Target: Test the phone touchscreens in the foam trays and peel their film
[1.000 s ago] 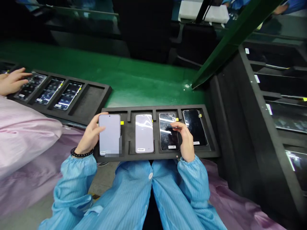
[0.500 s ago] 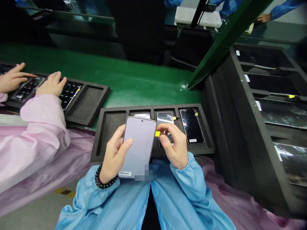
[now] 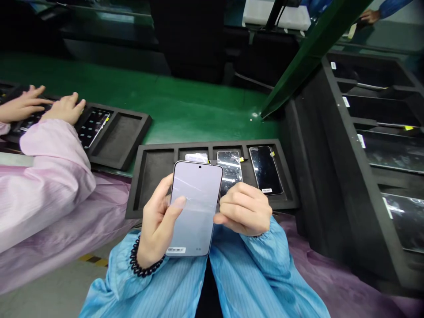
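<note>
Left hand (image 3: 154,225): your fingers grasp the phone (image 3: 195,212), thumb on its screen.
Right hand (image 3: 245,210): your fingers curl against its right edge.
Change: phone up, out of the foam tray (image 3: 149,179).

1. Site type: factory production line for smartphones (image 3: 265,170), seen at a seated workstation.
2. Work surface: long green-topped bench (image 3: 139,106) carrying black foam trays (image 3: 150,185) with individual compartments.
3. Storage: stacked rack of matching foam trays (image 3: 374,115) at right, holding further devices.
4. Structure: green steel frame member (image 3: 314,57) rising from the bench.
5. Personnel: striped work smocks, blue (image 3: 274,251) on the wearer and pink (image 3: 43,176) on an adjacent co-worker.
6. Floor: yellow-and-black marking tape (image 3: 92,260).
</note>
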Motion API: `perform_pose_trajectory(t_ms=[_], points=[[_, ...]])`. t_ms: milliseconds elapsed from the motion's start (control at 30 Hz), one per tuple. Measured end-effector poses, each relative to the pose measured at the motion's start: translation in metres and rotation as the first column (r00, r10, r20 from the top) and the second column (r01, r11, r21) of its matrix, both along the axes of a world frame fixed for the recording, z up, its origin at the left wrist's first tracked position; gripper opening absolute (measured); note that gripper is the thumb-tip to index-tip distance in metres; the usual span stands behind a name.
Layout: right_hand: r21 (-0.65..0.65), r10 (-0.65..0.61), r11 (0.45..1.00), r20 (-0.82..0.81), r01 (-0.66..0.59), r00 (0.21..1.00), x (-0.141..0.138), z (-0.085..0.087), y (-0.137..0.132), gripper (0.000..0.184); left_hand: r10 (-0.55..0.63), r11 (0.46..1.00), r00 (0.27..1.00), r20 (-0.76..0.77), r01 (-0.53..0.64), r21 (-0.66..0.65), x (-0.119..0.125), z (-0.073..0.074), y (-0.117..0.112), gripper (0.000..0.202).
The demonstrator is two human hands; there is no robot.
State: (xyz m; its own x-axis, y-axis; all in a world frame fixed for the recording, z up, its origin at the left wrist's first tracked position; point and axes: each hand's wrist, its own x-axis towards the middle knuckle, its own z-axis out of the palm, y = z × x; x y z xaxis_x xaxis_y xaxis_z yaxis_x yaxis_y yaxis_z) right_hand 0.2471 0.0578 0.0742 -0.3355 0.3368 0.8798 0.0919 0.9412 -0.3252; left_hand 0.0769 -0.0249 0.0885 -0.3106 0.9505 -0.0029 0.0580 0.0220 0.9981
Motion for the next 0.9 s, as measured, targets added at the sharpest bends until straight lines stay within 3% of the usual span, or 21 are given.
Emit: perform_pose_trajectory(t_ms=[267, 600, 700, 800, 900], points=[[-0.05, 0.06, 0.997, -0.071, -0.063, 0.996, 0.003, -0.005, -0.003, 0.031, -0.049, 0.996, 0.997, -0.055, 0.053, 0.069, -0.001, 0.006, -0.012, 0.038], [-0.005, 0.073, 0.997, -0.079, -0.074, 0.994, 0.005, 0.0, -0.005, 0.041, -0.033, 0.999, 0.996, -0.08, 0.033, 0.001, -0.001, 0.013, -0.017, 0.038], [-0.052, -0.046, 0.998, -0.055, 0.043, 0.997, 0.007, 0.002, 0.0, 0.038, -0.119, 0.992, 0.989, -0.083, 0.115, -0.05, 0.001, 0.002, -0.009, 0.042], [-0.2, -0.178, 0.963, 0.04, 0.182, 0.983, 0.004, -0.001, 0.009, 0.03, -0.25, 0.963, 0.964, -0.088, 0.237, -0.13, 0.004, -0.017, 0.007, 0.043], [-0.401, -0.133, 0.904, 0.058, 0.145, 0.989, -0.005, -0.009, 0.017, 0.028, -0.333, 0.923, 0.943, -0.018, 0.322, -0.212, 0.008, -0.032, 0.018, 0.043]])
